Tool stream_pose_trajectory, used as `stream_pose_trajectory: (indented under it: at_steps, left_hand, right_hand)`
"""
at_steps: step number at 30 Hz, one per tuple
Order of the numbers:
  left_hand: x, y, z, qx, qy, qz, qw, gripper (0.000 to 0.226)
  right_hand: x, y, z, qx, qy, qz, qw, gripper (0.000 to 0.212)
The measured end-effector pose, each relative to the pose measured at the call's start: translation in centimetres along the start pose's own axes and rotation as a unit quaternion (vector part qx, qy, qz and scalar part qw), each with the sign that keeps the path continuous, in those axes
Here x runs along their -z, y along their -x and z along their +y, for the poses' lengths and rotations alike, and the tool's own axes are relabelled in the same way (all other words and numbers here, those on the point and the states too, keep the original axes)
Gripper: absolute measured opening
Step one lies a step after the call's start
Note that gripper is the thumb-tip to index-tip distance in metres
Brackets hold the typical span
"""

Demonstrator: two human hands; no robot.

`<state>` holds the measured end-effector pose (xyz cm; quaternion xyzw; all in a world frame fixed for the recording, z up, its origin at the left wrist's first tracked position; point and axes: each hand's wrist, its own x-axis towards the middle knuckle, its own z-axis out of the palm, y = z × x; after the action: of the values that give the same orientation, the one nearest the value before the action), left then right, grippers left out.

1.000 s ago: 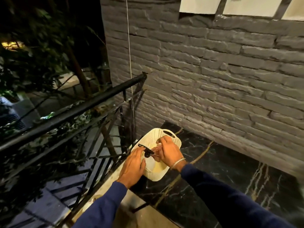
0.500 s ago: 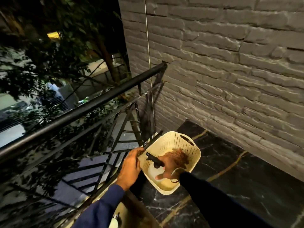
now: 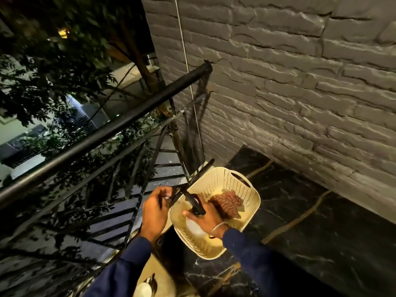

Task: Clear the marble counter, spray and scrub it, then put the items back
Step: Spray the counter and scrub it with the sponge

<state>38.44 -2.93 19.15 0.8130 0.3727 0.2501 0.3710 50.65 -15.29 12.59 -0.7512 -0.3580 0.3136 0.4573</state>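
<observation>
A: What sits low in the frame?
B: A cream perforated basket rests on the black marble worktop, at its left corner, beside a black railing.
A: And the hands?
B: The right hand reaches into the basket, its grip closed on a spray bottle; a reddish cloth lies just beside it. The left hand curls at the basket's left rim; whether it holds it, I cannot tell.

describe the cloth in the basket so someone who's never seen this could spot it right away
Find the black marble counter with gold veins below the grey stone wall. At its left end, by the black railing, sits a cream perforated basket. The cloth lies crumpled inside, just beyond the right hand; it is the only reddish-brown, striped, soft thing there, unlike the white spray bottle with its black trigger.
</observation>
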Motion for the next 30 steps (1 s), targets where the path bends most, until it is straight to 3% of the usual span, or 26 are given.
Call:
stream_pose_trajectory:
  at_steps: [3,6,9,12,13,16,17,19,22,26,30]
  left_hand:
    - [-1.3,-1.0,0.2,0.012,0.020,0.027,0.999,0.033]
    - [-3.8,-2.0,0.6,0.006,0.001,-0.018,1.000,0.040]
    - [-7.6,-3.4,1.4,0.000,-0.020,-0.133,0.991,0.026]
    - [-12.3,-4.1,3.1,-0.035,-0.089,-0.304,0.948,0.018]
    - [-13.9,-4.0,3.5,-0.045,-0.125,-0.347,0.928,0.023]
    - [-19.1,-3.9,2.5,-0.048,-0.287,-0.420,0.859,0.082]
    - [-20.6,-3.7,1.9,-0.062,-0.337,-0.426,0.838,0.099]
    - [-23.3,-3.6,0.9,-0.080,-0.396,-0.401,0.822,0.110]
    - [-25.0,-3.8,0.7,-0.083,-0.391,-0.350,0.847,0.095]
    - [-24.8,-4.5,1.8,-0.095,-0.375,-0.376,0.842,0.074]
    - [-22.4,-4.1,5.5,-0.104,-0.330,-0.301,0.889,0.070]
  right_hand:
    - [1.7,0.0,-1.2,0.007,-0.068,0.092,0.993,0.063]
    - [4.4,0.7,-3.0,0.023,-0.122,0.150,0.981,0.056]
    - [7.8,1.2,-4.3,0.017,-0.160,0.198,0.967,0.046]
    - [11.4,2.0,-5.1,0.041,-0.151,0.255,0.954,0.036]
    - [12.4,2.3,-5.2,0.056,-0.149,0.270,0.950,0.034]
    - [15.7,3.8,-5.4,0.101,-0.151,0.304,0.935,0.038]
    - [16.8,4.4,-5.3,0.110,-0.148,0.314,0.931,0.040]
    - [19.0,5.9,-5.1,0.129,-0.138,0.319,0.929,0.041]
    - [21.6,8.1,-3.5,0.116,-0.090,0.318,0.936,0.043]
    - [22.9,10.9,0.7,0.034,-0.041,0.334,0.941,0.045]
    - [22.9,12.9,3.4,-0.021,-0.026,0.348,0.937,0.044]
